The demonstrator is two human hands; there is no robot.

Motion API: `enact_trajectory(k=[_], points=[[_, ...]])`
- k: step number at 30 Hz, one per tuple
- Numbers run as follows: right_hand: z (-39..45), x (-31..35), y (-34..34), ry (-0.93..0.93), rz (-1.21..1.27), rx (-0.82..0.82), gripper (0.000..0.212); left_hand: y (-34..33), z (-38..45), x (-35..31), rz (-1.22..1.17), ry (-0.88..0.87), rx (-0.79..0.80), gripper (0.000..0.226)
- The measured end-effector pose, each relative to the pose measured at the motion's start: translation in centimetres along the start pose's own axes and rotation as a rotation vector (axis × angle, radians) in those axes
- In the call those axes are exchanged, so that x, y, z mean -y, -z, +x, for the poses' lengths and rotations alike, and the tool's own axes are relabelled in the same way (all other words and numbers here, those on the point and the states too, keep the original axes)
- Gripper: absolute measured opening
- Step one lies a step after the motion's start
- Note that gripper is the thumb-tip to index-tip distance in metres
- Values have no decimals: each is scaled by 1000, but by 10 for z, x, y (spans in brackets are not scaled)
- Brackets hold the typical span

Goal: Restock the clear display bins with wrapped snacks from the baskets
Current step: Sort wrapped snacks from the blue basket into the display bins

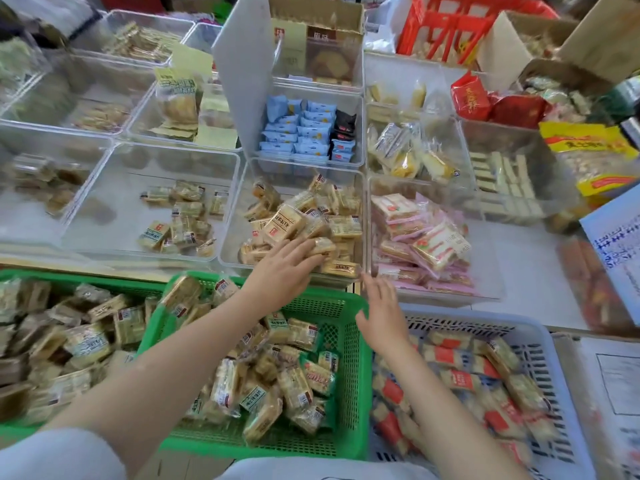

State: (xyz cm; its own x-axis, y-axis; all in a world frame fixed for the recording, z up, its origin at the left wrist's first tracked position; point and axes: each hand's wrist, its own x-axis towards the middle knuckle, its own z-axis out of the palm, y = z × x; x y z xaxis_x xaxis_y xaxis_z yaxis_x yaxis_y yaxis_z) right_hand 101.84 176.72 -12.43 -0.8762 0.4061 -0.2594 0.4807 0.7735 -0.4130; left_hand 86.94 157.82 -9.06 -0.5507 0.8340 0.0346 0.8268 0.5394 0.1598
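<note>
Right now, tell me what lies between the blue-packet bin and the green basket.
In the head view, a clear bin of tan wrapped snacks, with the left hand resting on them.

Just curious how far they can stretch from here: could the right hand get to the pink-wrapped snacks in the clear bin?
Probably yes. The right hand hovers open above the basket rims, just short of the clear bin holding the pink-wrapped snacks. The bin is open-topped and nothing stands between them.

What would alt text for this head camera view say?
A person's left hand rests on tan wrapped snacks in a clear bin, while the right hand hovers open beside it. Below sit a green basket and a white basket of snacks.
</note>
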Motion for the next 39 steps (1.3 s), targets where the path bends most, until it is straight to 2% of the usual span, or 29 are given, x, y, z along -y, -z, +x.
enact_trajectory(k=[3,7,9,12,15,17,18,20,23,27,30,35,39], points=[[0,-2,-1,17,-17,-13,81,-26,-14,-6,16,47,48,62],[1,-11,5,63,-1,43,79,-30,-5,-21,27,125,71,67],[-1,-15,13,81,87,37,72,-27,8,-31,4,161,103,70],[-14,-31,25,108,196,-67,57,-23,30,-55,-10,286,119,73],[-29,-70,24,3,271,-140,46,-18,51,-102,-24,382,-31,65],[-38,-109,23,-80,272,-137,43,-23,60,-147,-144,292,-100,56],[-43,-131,25,-122,258,-133,43,-30,64,-172,-227,233,-49,54],[-52,-180,31,-226,209,-135,43,-50,70,-219,-356,157,160,52],[-63,-253,44,-420,126,-96,49,-84,75,-271,-420,95,422,46],[-69,-320,58,-521,162,-33,64,-111,75,-302,-443,132,570,38],[-63,-344,56,-469,194,33,68,-115,75,-311,-416,182,606,37],[-54,-344,58,-419,175,68,64,-110,73,-313,-404,266,554,34],[-56,-320,72,-367,261,40,59,-104,75,-319,-402,247,449,54]])
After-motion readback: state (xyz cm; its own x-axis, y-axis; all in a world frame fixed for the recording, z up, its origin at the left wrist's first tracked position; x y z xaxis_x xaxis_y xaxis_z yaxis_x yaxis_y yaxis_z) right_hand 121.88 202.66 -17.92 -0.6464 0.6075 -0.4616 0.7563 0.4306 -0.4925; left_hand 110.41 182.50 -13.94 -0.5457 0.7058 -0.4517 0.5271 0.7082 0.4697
